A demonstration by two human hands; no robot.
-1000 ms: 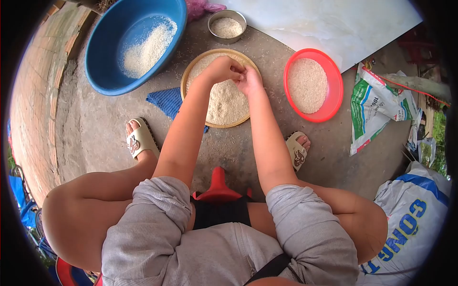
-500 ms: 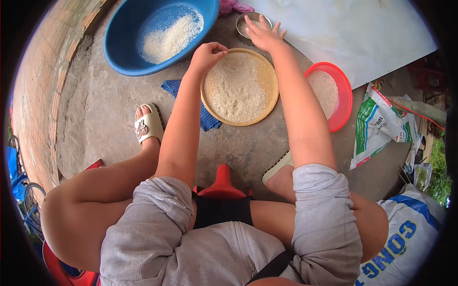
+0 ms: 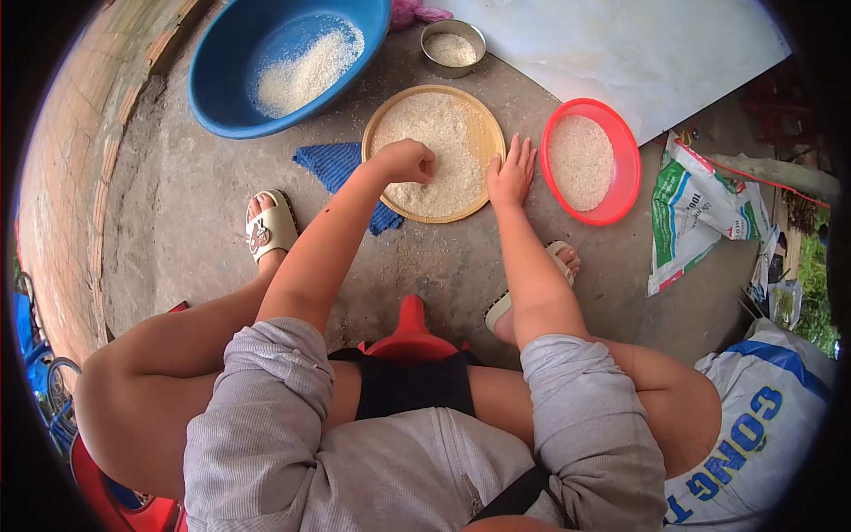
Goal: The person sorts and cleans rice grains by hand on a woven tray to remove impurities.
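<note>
A round woven tray (image 3: 496,133) lies on the ground in front of me, with white rice grains (image 3: 443,133) spread over much of it. Above the grains on its left part is my left hand (image 3: 408,162), fingers curled together; whatever they may hold is hidden. My right hand (image 3: 512,175) rests against the tray's right rim, its fingers stretched out and holding nothing. Part of a blue cloth (image 3: 330,164) sticks out from under the tray's left side.
A blue basin (image 3: 213,97) with rice stands at upper left. A metal bowl (image 3: 483,44) of rice sits behind the tray, and a red basin (image 3: 631,168) of rice to the right. Farther right are a printed bag (image 3: 687,222) and a large white sack (image 3: 753,426).
My left hand has moved from the tray's upper left rim to over the rice. My right hand has come back from the metal bowl to the tray's right rim.
</note>
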